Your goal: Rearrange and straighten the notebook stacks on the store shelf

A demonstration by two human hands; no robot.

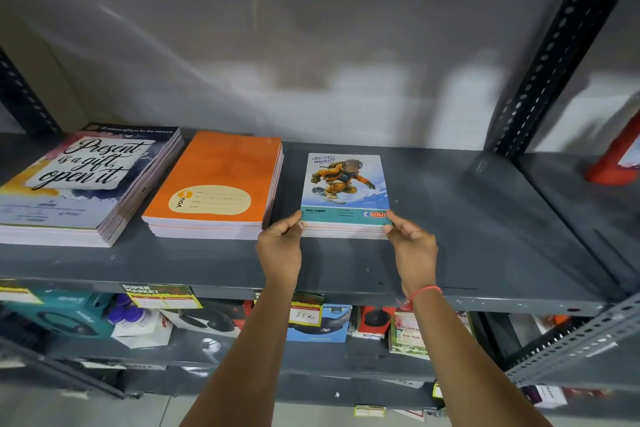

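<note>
My left hand (280, 246) and right hand (412, 246) pinched the near corners of the small notebook stack (344, 192), fingers clamped on it. It lay flat on the shelf (485, 236), just right of the orange stack (218, 184).

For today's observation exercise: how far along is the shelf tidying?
Done: the orange stack looks squared. In hand: the left hand and right hand grip the snowboarder stack by its front corners. Left: the "Present is a gift" stack sits fanned and angled.

Grey steel rack shelf (450, 253) ahead of me, perforated upright (550, 69) at 2 o'clock, blotchy pale wall (277, 55) behind at 12.
</note>
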